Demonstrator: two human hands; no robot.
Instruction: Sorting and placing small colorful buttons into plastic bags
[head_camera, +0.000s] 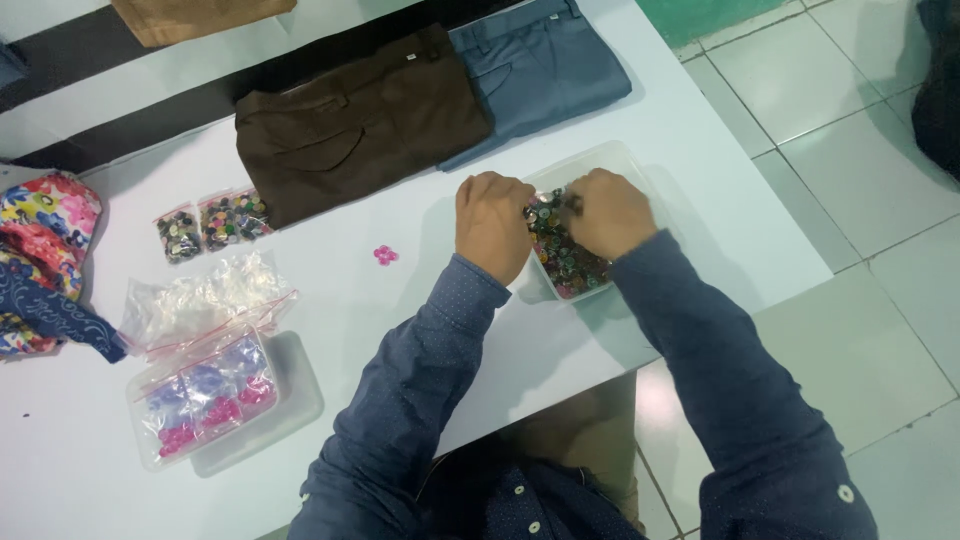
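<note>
While both hands work in tub (640, 170) at table (420, 300) edge: left hand (492, 224), right hand (606, 212) curled over buttons (562, 255); pinch hidden, cannot tell. Best: pick singly, keep tub steady.

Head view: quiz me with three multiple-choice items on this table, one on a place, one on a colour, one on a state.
1. Where do both hands work?
A. In the clear tub of buttons
B. On the folded trousers
C. On the floral cloth

2. What colour is the folded garment beside the brown trousers?
A. Red
B. Grey-blue
C. White

3. How do the small bags of mixed buttons lie?
A. Inside the tub
B. Flat on the table, untouched
C. Held in a hand

Answers: A, the left hand and right hand meet over the clear tub. B, the grey-blue garment lies next to the brown trousers. B, the small bags rest on the table, away from both hands.
</note>
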